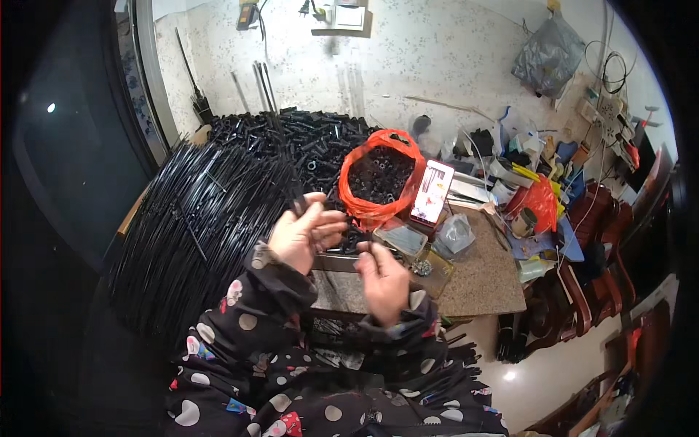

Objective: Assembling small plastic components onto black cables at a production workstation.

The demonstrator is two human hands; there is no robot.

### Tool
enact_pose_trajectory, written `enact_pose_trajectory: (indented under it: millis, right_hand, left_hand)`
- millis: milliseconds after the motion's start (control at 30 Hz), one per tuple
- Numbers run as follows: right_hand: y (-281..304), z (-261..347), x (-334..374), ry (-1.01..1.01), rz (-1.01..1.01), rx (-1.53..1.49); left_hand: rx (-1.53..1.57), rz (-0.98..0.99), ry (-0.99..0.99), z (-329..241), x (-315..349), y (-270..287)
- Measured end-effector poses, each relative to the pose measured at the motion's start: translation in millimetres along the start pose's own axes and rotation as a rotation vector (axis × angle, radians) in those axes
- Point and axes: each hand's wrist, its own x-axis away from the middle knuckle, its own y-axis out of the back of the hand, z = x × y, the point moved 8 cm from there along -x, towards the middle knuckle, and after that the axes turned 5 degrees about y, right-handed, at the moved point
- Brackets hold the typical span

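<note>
In front of me, my left hand (302, 231) closes loosely round a few thin black rods (282, 138), which rise blurred toward the wall. Its other fingers are partly spread. Lower and to the right, my right hand (384, 280) pinches a small black piece (365, 242), whose exact shape is blurred. Just beyond the hands stands a red plastic bag (348, 191) with its rim rolled open, full of small black ring-like fittings (378, 175). A big heap of short black tubular parts (309, 135) lies behind. To the left is a thick stack of long black rods (204, 197).
A lit phone (433, 191) leans beside the bag. Nearby on the table (488, 280) are a clear plastic box (402, 239) and a clear bag (455, 234). Clutter with another red bag (540, 204) fills the right, near wooden chairs (582, 291).
</note>
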Motion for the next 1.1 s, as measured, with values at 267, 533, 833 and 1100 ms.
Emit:
enact_pose_trajectory:
  millis: [267,533,833,1100]
  right_hand:
    - [-48,-80,88,-0.093,0.396,-0.051]
    - [-48,-112,57,-0.575,0.391,-1.245]
    - [-75,-152,-60,-0.717,0.252,-0.888]
    - [-23,-21,7,-0.052,0.555,-0.887]
  left_hand:
    - [-0.193,0.137,0.023,2,-18,-28]
    - [-0.717,0.672,-0.147,58,27,-38]
    - [-1.356,0.626,-0.403,139,33,36]
    - [-1.519,0.045,-0.493,140,4,75]
